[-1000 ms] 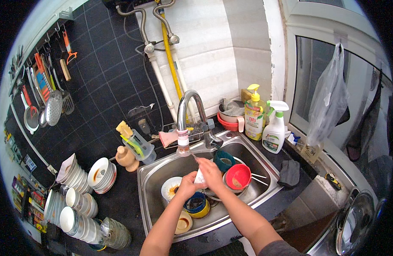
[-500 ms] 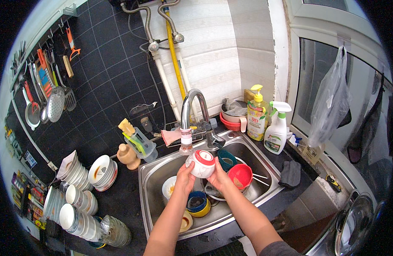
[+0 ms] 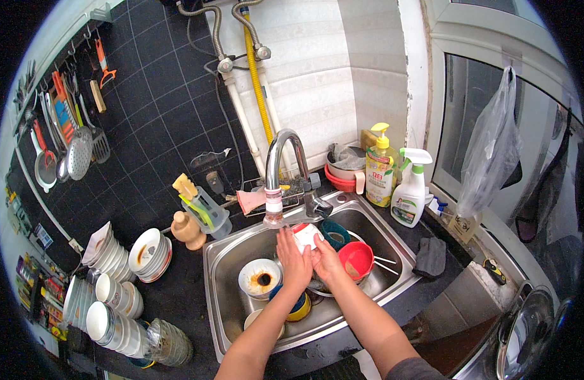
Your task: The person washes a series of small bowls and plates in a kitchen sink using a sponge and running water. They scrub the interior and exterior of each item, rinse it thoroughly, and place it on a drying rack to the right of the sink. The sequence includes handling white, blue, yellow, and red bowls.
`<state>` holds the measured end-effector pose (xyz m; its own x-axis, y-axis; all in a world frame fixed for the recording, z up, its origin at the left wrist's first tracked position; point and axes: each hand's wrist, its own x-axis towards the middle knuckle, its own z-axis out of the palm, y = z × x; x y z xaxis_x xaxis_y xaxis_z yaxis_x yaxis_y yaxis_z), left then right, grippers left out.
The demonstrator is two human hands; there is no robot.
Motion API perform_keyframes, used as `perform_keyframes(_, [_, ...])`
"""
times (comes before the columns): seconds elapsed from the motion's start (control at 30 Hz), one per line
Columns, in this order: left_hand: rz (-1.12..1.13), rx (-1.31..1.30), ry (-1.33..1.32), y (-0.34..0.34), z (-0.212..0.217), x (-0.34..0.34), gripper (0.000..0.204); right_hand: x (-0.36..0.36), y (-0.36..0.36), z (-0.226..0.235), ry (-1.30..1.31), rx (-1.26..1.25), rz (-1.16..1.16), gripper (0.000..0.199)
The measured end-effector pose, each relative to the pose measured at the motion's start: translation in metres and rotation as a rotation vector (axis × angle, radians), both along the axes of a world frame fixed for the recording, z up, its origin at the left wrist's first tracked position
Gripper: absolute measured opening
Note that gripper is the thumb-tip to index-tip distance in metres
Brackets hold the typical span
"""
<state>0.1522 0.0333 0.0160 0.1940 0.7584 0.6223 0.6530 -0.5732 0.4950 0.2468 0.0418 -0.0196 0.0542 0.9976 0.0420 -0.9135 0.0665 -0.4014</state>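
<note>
The white-and-red bowl (image 3: 308,235) is up between the person's hands, over the far half of the sink (image 3: 211,297) and just below the spout of the chrome tap (image 3: 272,171). The left hand (image 3: 294,258) is held flat, fingers straight along the bowl's left side; the right hand (image 3: 328,258) grips the other side, thumb toward me.

It's crowded down there. A teal cup (image 3: 333,231) and a red bowl (image 3: 355,256) sit close by on the right, with white sticks (image 3: 385,260) poking out toward the sink's right edge. To the left lies a white bowl with brown leavings (image 3: 249,275); nearer, the left forearm partly hides a yellow-and-blue bowl (image 3: 299,308) and a pale dish (image 3: 257,320). The tap rises from the far edge, so its neck stands right in front of the hands.

On the counter (image 3: 184,288), stacked bowls (image 3: 117,329) and plates (image 3: 151,253) fill the left end, and a wooden knobbed piece (image 3: 188,231) stands by the sink's far left corner. A dark cloth (image 3: 430,256) lies by its right edge.

Beyond the far right corner, the yellow pump bottle (image 3: 380,168) wears a big printed label with red lettering, and the white spray bottle (image 3: 409,196) a greenish one, its smaller print too fine to make out.
</note>
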Motion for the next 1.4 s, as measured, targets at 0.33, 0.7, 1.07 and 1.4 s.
perform_keyframes(0.33, [-0.277, -0.425, 0.059, 0.039, 0.042, -0.018, 0.051, -0.014, -0.014, 0.015, -0.390, -0.013, 0.067, 0.032])
perform_keyframes(0.7, [-0.228, -0.663, -0.519, 0.044, -0.037, -0.045, 0.065, -0.015, -0.009, 0.011, -0.690, -0.017, -0.107, 0.025])
perform_keyframes(1.07, [-0.093, -0.677, -1.107, 0.000, -0.026, -0.049, 0.041, -0.032, -0.049, 0.050, -1.939, 0.476, -0.266, 0.023])
perform_keyframes(1.4, [-0.137, -0.913, -0.969, -0.008, -0.029, -0.045, 0.054, -0.030, -0.041, 0.010, -2.421, 0.509, -0.602, 0.053])
